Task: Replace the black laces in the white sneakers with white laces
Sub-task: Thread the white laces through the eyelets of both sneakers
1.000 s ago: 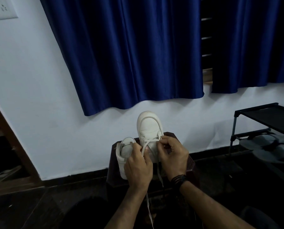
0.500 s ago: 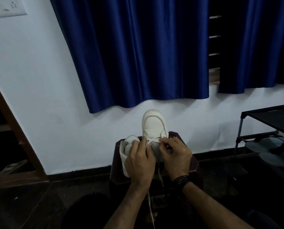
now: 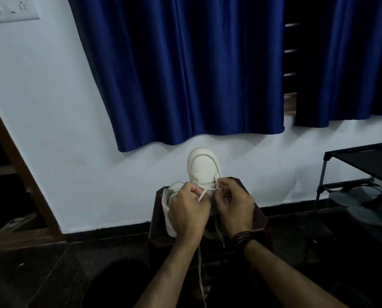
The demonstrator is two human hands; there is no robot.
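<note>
- A white switch plate (image 3: 10,12) sits on the pale wall at the far upper left.
- A brown wooden door frame (image 3: 19,165) slants down the left edge, with a pale sandal (image 3: 16,222) on the floor beside it.
- A dark blue satin curtain (image 3: 181,70) hangs across the far wall; a second dark blue panel (image 3: 345,58) hangs to its right, with window bars showing in the gap between them.
- A dark brown wooden stool (image 3: 255,210) stands near the wall in the middle, carrying 2 sneakers.
- The left white low-top sneaker (image 3: 169,203) lies on the stool's left part, largely hidden behind the left hand.
- The left hand (image 3: 189,213) has its fingers curled, pinching a flat white lace (image 3: 202,195) near the eyelets; a tail of this lace hangs down past the wrist toward the near floor.
- The right white leather sneaker (image 3: 203,167) is tipped up with its toe pointing far, toward the wall, just right of the other one; the lace crosses its lowest eyelets.
- The right hand (image 3: 235,205), fingers curled, pinches the lace's other end at the sneaker's right eyelet row; another tail dangles below it. A black cord bracelet (image 3: 241,238) circles this wrist.
- A black metal shoe rack (image 3: 361,161) stands at the far right, with grey slippers (image 3: 363,196) on its lower shelf.
</note>
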